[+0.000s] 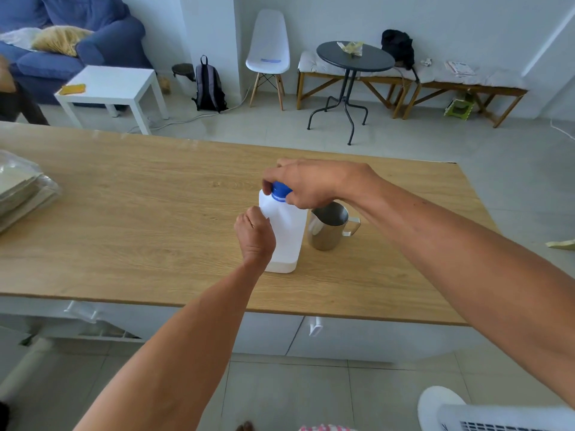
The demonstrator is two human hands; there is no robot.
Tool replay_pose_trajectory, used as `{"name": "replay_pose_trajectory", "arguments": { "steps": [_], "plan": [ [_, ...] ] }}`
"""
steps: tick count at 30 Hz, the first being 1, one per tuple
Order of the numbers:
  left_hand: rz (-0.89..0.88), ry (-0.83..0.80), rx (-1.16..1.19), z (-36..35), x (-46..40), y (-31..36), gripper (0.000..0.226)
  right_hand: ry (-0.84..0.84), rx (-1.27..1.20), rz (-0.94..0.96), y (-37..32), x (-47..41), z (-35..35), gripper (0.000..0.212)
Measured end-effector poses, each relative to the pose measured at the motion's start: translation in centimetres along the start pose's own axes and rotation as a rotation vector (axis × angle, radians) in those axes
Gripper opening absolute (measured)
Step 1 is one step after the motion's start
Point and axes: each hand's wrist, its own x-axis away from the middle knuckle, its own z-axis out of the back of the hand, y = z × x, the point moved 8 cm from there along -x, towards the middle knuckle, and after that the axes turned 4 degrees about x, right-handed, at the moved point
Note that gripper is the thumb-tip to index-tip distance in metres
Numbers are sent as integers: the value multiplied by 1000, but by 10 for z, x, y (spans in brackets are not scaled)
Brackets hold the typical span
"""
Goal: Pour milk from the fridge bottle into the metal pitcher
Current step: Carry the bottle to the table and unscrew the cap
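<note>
A white plastic milk bottle stands upright on the wooden table, near its middle. My left hand is wrapped around the bottle's left side at the handle. My right hand comes over from the right, and its fingers pinch the blue cap on top of the bottle. Just to the right of the bottle, almost touching it, stands the metal pitcher, upright and open, with its handle pointing right. I see no milk inside the pitcher.
A stack of flat packs in clear plastic lies at the table's left edge. Beyond the table are a white side table, a white chair and a round dark table. White drawers sit below the tabletop.
</note>
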Motion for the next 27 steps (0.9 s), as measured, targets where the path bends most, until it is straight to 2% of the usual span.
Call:
{"name": "replay_pose_trajectory", "arguments": {
  "steps": [3,4,6,8,11,13,16,21,24,27],
  "plan": [
    [-9,-3,-6,0,2,3,31,72,65,-223,7,6,8,74],
    [-2,2,-10,0,3,3,32,115,114,-282,8,6,12,75],
    [7,5,-34,1,4,2,39,182,193,-304,6,4,13,57],
    [9,-3,-56,0,3,2,41,167,161,-258,2,1,9,47],
    [-30,-28,-27,-1,2,3,29,105,120,-141,1,-1,9,20],
    [-52,-29,-56,-1,2,5,24,101,49,-91,6,3,13,28],
    [-69,-22,-81,0,-2,1,23,277,-272,-117,26,18,15,34],
    [-59,-29,-72,0,-3,-1,22,778,-1125,-242,69,59,-52,47],
    [-34,-27,-42,0,-1,-1,21,902,-1330,-424,88,69,-119,38],
    [-7,-32,-1,-1,-3,-8,25,843,-1343,-585,92,71,-176,39]
  ]
}}
